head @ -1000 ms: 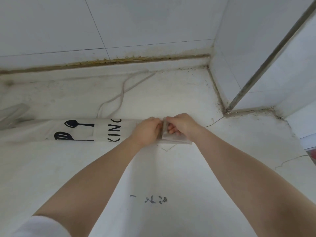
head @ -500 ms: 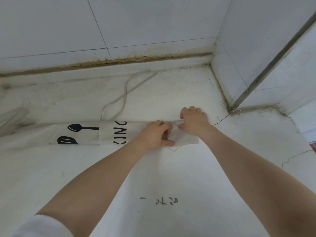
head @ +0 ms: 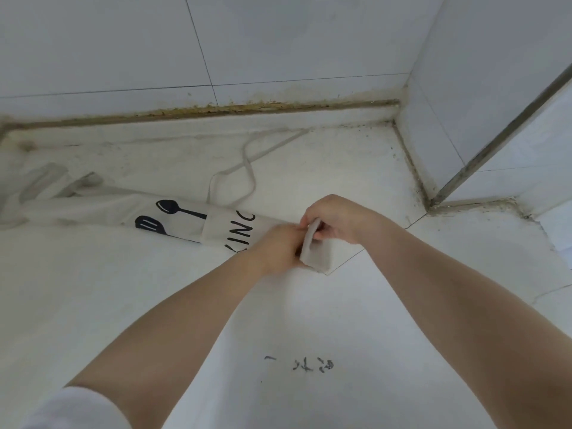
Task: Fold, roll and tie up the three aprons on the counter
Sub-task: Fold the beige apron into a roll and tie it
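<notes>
Rolling of the folded apron is being started at its right end.

The apron (head: 185, 216), folded into a long strip, is laid across the counter (head: 340, 320) from the left edge to the frame's centre. Its end is pinched up by the left hand (head: 278, 250) and right hand (head: 335, 219), both clamped on cloth. Next, a tight, even turn leftward seems called for; the strap (head: 244, 168) is left loose above.

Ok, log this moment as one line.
stage: rolling | apron: folded into strip on counter, right end turned up | left hand: gripping roll | right hand: gripping roll | strap: loose
</notes>
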A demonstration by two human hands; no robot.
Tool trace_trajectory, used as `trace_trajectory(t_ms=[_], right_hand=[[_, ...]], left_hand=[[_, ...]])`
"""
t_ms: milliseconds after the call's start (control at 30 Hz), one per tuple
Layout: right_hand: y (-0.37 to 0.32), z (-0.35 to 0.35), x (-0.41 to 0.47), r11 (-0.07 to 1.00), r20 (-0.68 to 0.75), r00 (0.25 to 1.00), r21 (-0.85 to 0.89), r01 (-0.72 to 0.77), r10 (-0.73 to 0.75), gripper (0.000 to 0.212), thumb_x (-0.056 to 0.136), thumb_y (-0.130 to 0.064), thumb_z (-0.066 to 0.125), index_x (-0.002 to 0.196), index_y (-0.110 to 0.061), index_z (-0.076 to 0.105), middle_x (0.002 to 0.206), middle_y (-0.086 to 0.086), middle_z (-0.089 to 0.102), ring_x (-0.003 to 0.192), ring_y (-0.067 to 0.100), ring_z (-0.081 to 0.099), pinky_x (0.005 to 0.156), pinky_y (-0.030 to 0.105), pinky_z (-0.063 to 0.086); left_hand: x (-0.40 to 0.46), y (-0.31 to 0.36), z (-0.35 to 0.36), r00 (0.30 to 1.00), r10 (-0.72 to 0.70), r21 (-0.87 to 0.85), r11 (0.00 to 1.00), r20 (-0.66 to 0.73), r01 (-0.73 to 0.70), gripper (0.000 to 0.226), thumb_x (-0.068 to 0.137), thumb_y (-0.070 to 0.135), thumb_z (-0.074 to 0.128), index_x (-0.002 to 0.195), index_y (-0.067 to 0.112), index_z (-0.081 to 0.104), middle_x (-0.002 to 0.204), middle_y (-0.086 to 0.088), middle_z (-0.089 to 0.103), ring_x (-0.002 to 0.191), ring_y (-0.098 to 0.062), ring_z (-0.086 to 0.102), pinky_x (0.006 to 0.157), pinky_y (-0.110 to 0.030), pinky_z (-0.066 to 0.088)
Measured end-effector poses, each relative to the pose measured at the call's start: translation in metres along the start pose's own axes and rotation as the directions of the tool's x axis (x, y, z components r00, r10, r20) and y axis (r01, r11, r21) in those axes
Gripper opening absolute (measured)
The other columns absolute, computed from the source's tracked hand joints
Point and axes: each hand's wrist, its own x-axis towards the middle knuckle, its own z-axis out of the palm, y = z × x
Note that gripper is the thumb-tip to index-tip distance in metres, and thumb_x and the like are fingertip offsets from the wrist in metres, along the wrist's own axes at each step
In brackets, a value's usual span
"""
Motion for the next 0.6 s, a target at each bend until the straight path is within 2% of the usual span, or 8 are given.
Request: trace_trajectory(t_ms=[67,167,233,300,367,467,567,600], right_hand=[[0.001,0.006,0.009,0.977,0.005,1.000,0.212,-0.011,0.010,0.013,0.089,-0.006,0.048,0.083,0.001,0.057,0.080,0.013,0.053,0.064,0.019,0.054,0.047,0.020,0.053],[0.003,0.015,0.017,0.931,0.042,0.997,0.356,-0.073,0.062,0.011,0.089,-0.003,0.043,0.084,0.001,0.052,0.075,0.012,0.047,0.064,0.024,0.051,0.051,0.031,0.059],[0.006,0.024,0.021,0.958,0.036,0.994,0.267,-0.108,0.102,0.012,0.088,0.006,0.043,0.087,0.002,0.054,0.076,0.014,0.049,0.065,0.027,0.057,0.056,0.030,0.058],[0.009,0.034,0.025,0.986,-0.021,0.997,0.151,-0.075,0.079,0.013,0.088,0.009,0.050,0.082,-0.001,0.056,0.076,0.015,0.055,0.058,0.022,0.063,0.057,0.026,0.057],[0.012,0.039,0.031,0.981,-0.124,0.991,-0.196,0.015,-0.040,0.014,0.087,-0.005,0.060,0.074,-0.006,0.056,0.069,0.011,0.059,0.052,0.015,0.062,0.052,0.024,0.054],[0.008,0.048,0.033,0.609,-0.273,0.929,-0.790,-0.069,-0.249,0.016,0.089,-0.025,0.057,0.078,-0.014,0.054,0.088,0.008,0.061,0.078,0.023,0.055,0.065,0.028,0.043],[0.011,0.056,0.034,0.304,-0.217,0.909,-0.947,-0.107,-0.357,0.028,0.096,-0.027,0.043,0.113,-0.009,0.057,0.124,0.013,0.048,0.112,0.028,0.047,0.088,0.034,0.040],[0.012,0.057,0.034,0.270,-0.200,0.917,-0.957,-0.107,-0.345,0.031,0.097,-0.026,0.041,0.117,-0.008,0.056,0.126,0.013,0.047,0.115,0.029,0.047,0.090,0.034,0.039]], left_hand=[[-0.004,-0.011,-0.010,0.998,-0.053,0.174,0.984,0.025,0.048,0.037,0.084,0.044,0.061,0.117,0.026,0.060,0.114,0.007,0.056,0.110,-0.017,0.040,0.093,-0.032,0.026],[-0.015,-0.029,-0.031,0.994,-0.113,0.227,0.968,-0.004,0.111,0.027,0.091,0.024,0.052,0.113,0.020,0.065,0.120,-0.003,0.052,0.105,-0.027,0.046,0.091,-0.031,0.034],[-0.023,-0.042,-0.041,0.976,-0.189,0.136,0.970,-0.112,0.203,0.023,0.091,0.015,0.047,0.097,0.006,0.067,0.103,-0.016,0.059,0.094,-0.032,0.057,0.078,-0.033,0.042],[-0.028,-0.050,-0.044,0.959,-0.255,0.124,0.955,-0.126,0.270,0.026,0.094,0.022,0.045,0.077,0.007,0.056,0.082,-0.011,0.059,0.085,-0.033,0.058,0.068,-0.035,0.043],[-0.032,-0.049,-0.038,0.959,-0.275,0.133,0.950,-0.066,0.282,0.036,0.091,0.042,0.051,0.069,0.014,0.046,0.072,0.000,0.048,0.076,-0.026,0.051,0.062,-0.031,0.035],[-0.034,-0.043,-0.026,0.966,-0.254,0.268,0.928,-0.053,0.259,0.047,0.080,0.064,0.055,0.084,0.018,0.047,0.087,0.001,0.047,0.080,-0.019,0.047,0.064,-0.030,0.035],[-0.032,-0.043,-0.017,0.972,-0.200,0.347,0.909,-0.127,0.232,0.050,0.083,0.062,0.052,0.101,0.016,0.049,0.101,0.001,0.058,0.093,-0.022,0.057,0.065,-0.031,0.038],[-0.032,-0.045,-0.017,0.971,-0.192,0.325,0.917,-0.144,0.230,0.049,0.083,0.059,0.054,0.104,0.015,0.048,0.103,0.000,0.060,0.095,-0.023,0.058,0.065,-0.031,0.038]])
